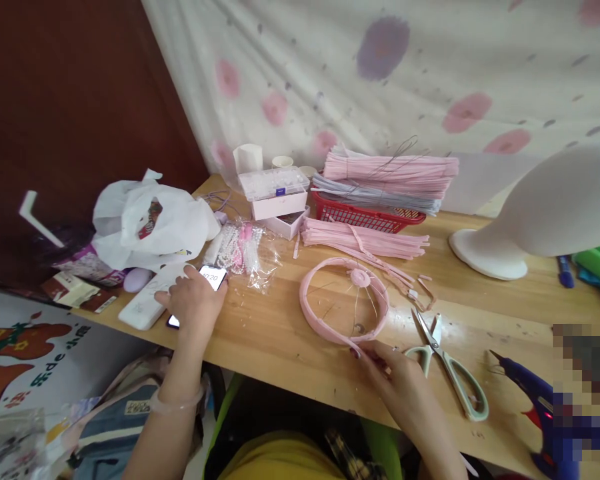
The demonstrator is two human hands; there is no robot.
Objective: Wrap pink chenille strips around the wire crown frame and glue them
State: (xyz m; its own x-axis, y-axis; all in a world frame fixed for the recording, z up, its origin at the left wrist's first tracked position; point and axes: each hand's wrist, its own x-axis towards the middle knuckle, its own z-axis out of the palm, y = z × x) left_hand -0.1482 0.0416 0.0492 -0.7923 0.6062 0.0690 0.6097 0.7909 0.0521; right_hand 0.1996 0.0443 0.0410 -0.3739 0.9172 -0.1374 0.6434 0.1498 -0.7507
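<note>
My left hand (193, 303) lies over a phone (214, 277) with a lit screen, which appears to rest on the table. Its fingers are spread, covering the middle of the phone. Near the table's front edge, my right hand (397, 380) pinches the end of a pink strip at the rim of a pink-wrapped hoop (307, 303). Thin wires and a pink round coil (360, 278) show inside the hoop, which rests on the wood. Beside my right hand lie scissors (434, 343) with pale green handles, blades apart.
A red basket (360, 215) holds pink and grey bundled strips; another pink bundle (365, 239) lies before it. Bagged beads (240, 247), white boxes (279, 205) and a white plastic bag (155, 213) stand leftward. A foam head (555, 207) and a blue glue gun (535, 393) are at right.
</note>
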